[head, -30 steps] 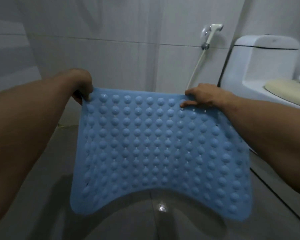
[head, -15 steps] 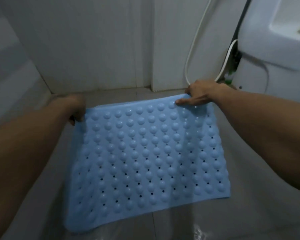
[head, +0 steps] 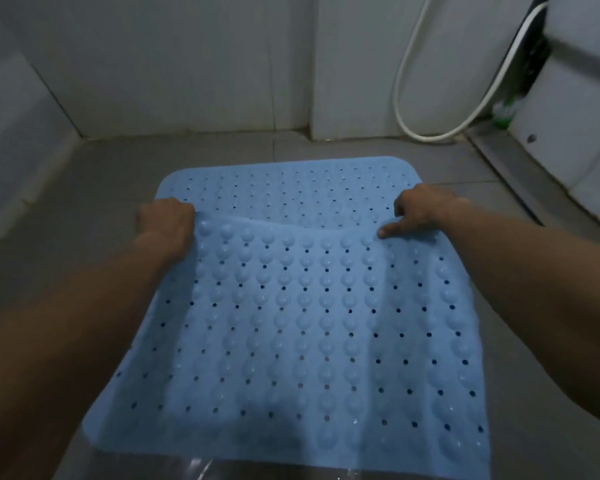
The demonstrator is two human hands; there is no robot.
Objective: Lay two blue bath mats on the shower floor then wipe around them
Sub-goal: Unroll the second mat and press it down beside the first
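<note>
A blue bath mat (head: 309,323) with rows of suction cups facing up and small holes hangs slanted over the grey shower floor (head: 94,188). My left hand (head: 167,220) is shut on its far left corner. At the far right corner my right hand (head: 420,213) grips it too, index finger stretched along the edge. Beyond and under that raised edge, a second blue layer (head: 291,185) lies flat on the floor near the wall, smooth side up. It looks like another mat, partly covered.
White tiled walls (head: 187,64) close the left and far sides. A white hose (head: 404,98) loops down the wall at right. Beside the hose stands the white toilet base (head: 575,140), with something green (head: 503,116) at its foot. The floor is wet at the near edge.
The view has tilted down and both hands have lowered the mat toward the floor. A flat blue layer now shows on the floor beyond the held edge.
</note>
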